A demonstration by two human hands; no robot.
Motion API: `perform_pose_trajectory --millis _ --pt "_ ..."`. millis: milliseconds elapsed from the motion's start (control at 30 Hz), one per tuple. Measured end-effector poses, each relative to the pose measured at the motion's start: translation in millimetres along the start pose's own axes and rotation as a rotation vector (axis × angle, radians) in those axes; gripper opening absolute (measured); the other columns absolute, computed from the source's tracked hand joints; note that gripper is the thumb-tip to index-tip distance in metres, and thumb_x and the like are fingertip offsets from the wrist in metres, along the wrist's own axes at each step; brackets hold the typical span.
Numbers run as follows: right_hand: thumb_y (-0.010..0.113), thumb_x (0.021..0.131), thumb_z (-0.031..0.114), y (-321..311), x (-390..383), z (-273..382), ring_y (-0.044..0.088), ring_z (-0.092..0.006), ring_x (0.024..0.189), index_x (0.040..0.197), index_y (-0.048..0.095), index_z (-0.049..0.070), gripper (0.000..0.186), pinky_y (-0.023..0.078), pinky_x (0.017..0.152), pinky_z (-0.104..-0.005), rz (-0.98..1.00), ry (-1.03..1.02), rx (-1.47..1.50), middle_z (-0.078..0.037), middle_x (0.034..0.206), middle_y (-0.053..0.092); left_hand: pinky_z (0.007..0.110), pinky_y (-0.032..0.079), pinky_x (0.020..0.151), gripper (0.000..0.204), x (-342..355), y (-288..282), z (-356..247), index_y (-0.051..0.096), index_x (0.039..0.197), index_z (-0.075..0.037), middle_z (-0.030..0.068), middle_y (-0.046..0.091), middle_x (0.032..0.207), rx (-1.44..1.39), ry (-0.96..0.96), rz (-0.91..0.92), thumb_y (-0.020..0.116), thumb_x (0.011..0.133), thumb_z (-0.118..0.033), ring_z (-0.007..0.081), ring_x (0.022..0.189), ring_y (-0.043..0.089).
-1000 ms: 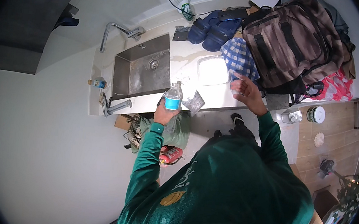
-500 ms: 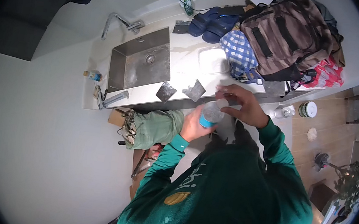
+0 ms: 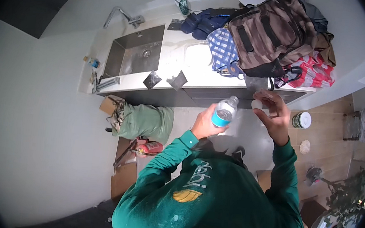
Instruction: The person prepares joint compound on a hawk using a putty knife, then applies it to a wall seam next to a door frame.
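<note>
My left hand is wrapped round a clear plastic bottle with a blue label, its neck tilted up and to the right. No cap shows on the neck. Between the thumb and fingers of my right hand is a round whitish bottle cap, held apart from the bottle, just right of its neck. Both hands are in front of the counter, over the floor.
A steel sink is set into the counter at left. A brown backpack, a checked cloth and blue sandals lie on the right. Below are a green sack, a red fire extinguisher and a white-lidded tub.
My right hand has moved away from the bottle to the right with the cap. The bottle's neck has come into sight, and the view has shifted to the right.
</note>
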State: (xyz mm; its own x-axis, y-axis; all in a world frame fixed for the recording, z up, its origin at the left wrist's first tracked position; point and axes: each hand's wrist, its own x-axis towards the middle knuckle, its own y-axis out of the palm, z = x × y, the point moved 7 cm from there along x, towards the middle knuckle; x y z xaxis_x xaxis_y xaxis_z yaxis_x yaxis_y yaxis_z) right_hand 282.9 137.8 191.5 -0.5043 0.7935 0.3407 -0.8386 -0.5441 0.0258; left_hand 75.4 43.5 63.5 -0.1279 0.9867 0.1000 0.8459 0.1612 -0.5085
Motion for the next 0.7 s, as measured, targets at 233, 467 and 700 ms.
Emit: perform_pose_trajectory --millis 233,467,700 --pt "0.074 0.082 -0.01 -10.5 -24.8 -28.2 0.062 -0.0237 0.119 0.135 0.054 -0.003 0.057 0.051 0.104 -0.0352 0.027 0.113 -0.046 -0.013 0.129 0.058 0.036 0.055 0.085 0.067 -6.7 -64.6 74.3 0.054 0.119 -0.001 0.0156 0.071 0.106 -0.001 -0.074 -0.204 0.09 0.069 -0.028 0.0238 0.096 0.071" --pt "0.071 0.079 -0.018 9.5 -13.9 -62.7 0.061 -0.0225 0.12 0.139 0.05 0.001 0.067 0.051 0.104 -0.0355 -0.039 0.204 -0.069 -0.013 0.127 0.061 0.048 0.055 0.08 0.071 5.2 -190.4 164.4 0.055 0.114 -0.002 0.0218 0.071 0.099 0.331 -0.236 -0.299 0.089 0.065 -0.04 0.0413 0.093 0.069" --pt "0.067 0.076 -0.025 46.0 13.5 -86.5 0.06 -0.0224 0.121 0.141 0.048 0.002 0.072 0.05 0.105 -0.0361 -0.146 0.191 0.005 -0.013 0.127 0.061 0.05 0.054 0.079 0.076 27.1 -262.0 253.4 0.055 0.12 -0.004 0.0232 0.071 0.099 0.533 -0.359 -0.207 0.085 0.063 -0.046 0.0424 0.092 0.068"
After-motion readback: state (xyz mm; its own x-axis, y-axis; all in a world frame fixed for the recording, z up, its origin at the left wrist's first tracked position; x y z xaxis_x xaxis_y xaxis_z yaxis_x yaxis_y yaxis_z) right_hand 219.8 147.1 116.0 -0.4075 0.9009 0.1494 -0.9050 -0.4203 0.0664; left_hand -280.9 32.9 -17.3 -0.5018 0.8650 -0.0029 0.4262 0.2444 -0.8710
